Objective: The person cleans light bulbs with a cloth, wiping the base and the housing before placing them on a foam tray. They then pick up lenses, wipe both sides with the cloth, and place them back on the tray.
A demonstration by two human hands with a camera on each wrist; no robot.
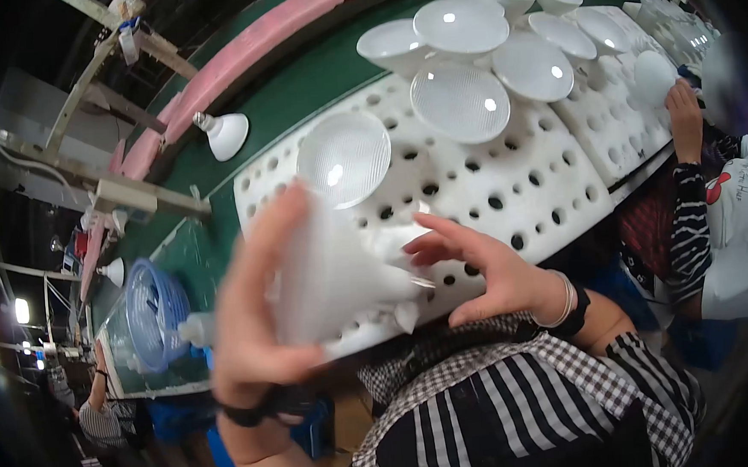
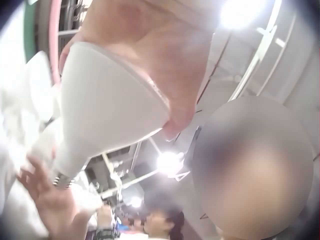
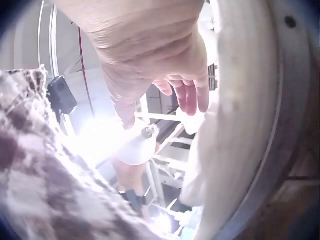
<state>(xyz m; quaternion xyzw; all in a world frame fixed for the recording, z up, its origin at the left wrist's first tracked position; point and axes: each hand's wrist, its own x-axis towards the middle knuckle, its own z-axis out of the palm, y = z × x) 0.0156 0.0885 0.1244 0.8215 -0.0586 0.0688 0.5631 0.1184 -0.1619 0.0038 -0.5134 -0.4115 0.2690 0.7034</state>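
My left hand [image 1: 258, 300] grips a white reflector bulb [image 1: 312, 276] by its wide rim, thumb on one side and fingers on the other. The bulb is tilted in the head view, blurred, with its neck towards my right hand. In the left wrist view its screw base [image 2: 62, 180] points down beside the right hand's fingers. Spread and slightly bent, the fingers of my right hand [image 1: 500, 268] stand near that base and hold nothing. Beneath both hands lies a white foam board [image 1: 466, 202] full of holes. One bulb [image 1: 344, 160] sits face up on it just beyond the left hand.
Several more bulbs [image 1: 460, 102] crowd the board's far side. A single bulb [image 1: 227, 137] lies on the green bench [image 1: 285, 102] at the left, with a blue basket [image 1: 156, 315] nearer. Another person's hand [image 1: 686, 120] touches a bulb at the right. A pink padded edge [image 1: 234, 49] borders the bench.
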